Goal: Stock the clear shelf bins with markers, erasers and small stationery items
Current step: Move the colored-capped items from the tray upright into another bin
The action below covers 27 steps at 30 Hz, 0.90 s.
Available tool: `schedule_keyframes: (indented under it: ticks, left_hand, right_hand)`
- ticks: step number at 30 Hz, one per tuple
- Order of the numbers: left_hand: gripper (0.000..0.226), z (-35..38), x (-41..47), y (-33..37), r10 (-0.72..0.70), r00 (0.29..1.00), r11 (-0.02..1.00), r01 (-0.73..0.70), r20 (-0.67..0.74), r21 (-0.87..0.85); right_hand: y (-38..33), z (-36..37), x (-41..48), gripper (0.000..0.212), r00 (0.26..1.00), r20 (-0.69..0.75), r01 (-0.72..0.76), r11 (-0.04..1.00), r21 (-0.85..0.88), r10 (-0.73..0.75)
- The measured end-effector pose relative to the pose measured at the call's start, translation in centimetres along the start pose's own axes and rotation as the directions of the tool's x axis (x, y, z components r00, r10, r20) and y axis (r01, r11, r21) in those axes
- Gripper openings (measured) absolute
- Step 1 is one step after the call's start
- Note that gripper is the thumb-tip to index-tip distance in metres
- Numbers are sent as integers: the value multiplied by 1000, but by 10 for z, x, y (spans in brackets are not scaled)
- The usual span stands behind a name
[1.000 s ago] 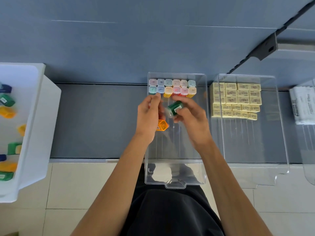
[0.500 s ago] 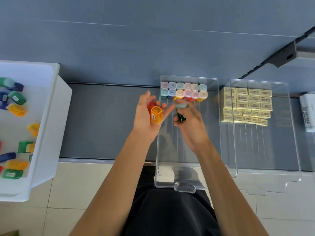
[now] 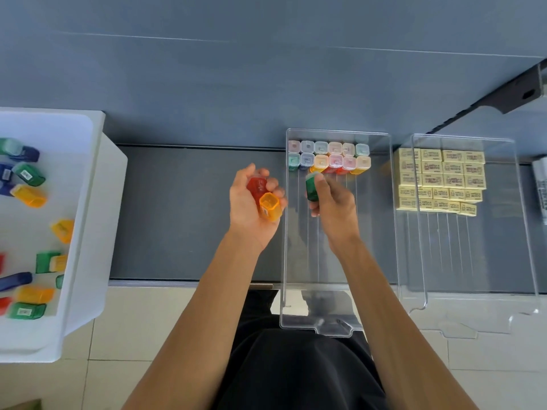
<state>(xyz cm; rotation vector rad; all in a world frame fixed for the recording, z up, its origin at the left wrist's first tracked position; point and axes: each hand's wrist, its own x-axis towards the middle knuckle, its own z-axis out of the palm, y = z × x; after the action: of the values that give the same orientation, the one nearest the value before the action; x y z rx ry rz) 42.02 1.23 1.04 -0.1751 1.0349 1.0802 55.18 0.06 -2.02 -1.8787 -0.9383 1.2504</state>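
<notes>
1. While the fingers (image 3: 322, 184) of the right hand (image 3: 336, 208) curl round it, the green piece (image 3: 311, 189) stands upright over the floor of the clear bin (image 3: 284, 247), pale cap uppermost. Whether it touches the bin floor cannot be told.
2. Just beyond those fingers, at the bin's far end, the capped pieces (image 3: 328, 158) stand in two packed rows, caps up. The green piece is just short of the nearer row.
3. Left of the right-hand fingers, just outside the bin's left wall, the left hand (image 3: 248, 211) lies palm up. Its fingers (image 3: 278, 192) are loosely curled round a red piece (image 3: 258, 186) and an orange piece (image 3: 270, 206), which touch each other.
4. Right of the right-hand fingers, a second clear bin (image 3: 473, 255) sits just beside the first, with yellow erasers (image 3: 441, 179) in rows at its far end.
5. Farther right, at the frame edge, are white packs (image 3: 541, 187), their print too blurred to read.
6. Well to the left of the left-hand fingers, a white tub (image 3: 97, 202) holds loose pieces (image 3: 29, 195) in green, orange, blue and red, lying at all angles.
7. Both bins rest on a dark grey shelf (image 3: 192, 217), their near ends overhanging a pale tiled floor (image 3: 148, 321).
</notes>
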Motion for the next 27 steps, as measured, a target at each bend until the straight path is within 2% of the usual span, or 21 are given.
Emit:
schedule_keyframes:
  ticks: [2, 4, 5, 8, 12, 15, 19, 23, 27]
  left_hand:
    - [35, -4, 7, 4, -15, 1000, 992, 14, -5, -122]
    - [38, -8, 13, 8, -15, 1000, 981, 10, -24, -193]
    - [38, -9, 15, 10, -12, 999, 976, 5, -30, -220]
    - [35, -13, 15, 13, 17, 998, 969, -32, -63, -246]
    - [30, -12, 12, 10, 16, 994, 985, -35, -111, -167]
    - [31, -10, 16, 11, 11, 992, 994, -25, -124, -110]
    - [29, -15, 22, 11, 0, 986, 989, -25, -166, -149]
    - [27, -20, 26, 13, -19, 982, 983, -16, -186, -184]
    - [26, -25, 30, 15, -17, 981, 985, -16, -195, -171]
  right_hand:
    - [-2, 3, 2, 16, 998, 10, -60, 989, 132, 60]
    - [0, 6, 5, 15, 989, 42, -149, 954, 261, 143]
    - [3, 8, 7, 14, 986, 39, -166, 953, 252, 161]
    - [9, 10, 11, 16, 996, -26, -88, 993, 78, 90]
    - [12, 12, 13, 18, 996, -58, 59, 995, -85, -64]
    - [20, 16, 19, 23, 960, -75, 249, 943, -223, -271]
    - [26, 22, 26, 31, 920, -28, 363, 875, -319, -392]
    - [26, 28, 30, 30, 905, -17, 398, 861, -316, -424]
    - [24, 32, 30, 28, 926, -26, 352, 885, -305, -378]
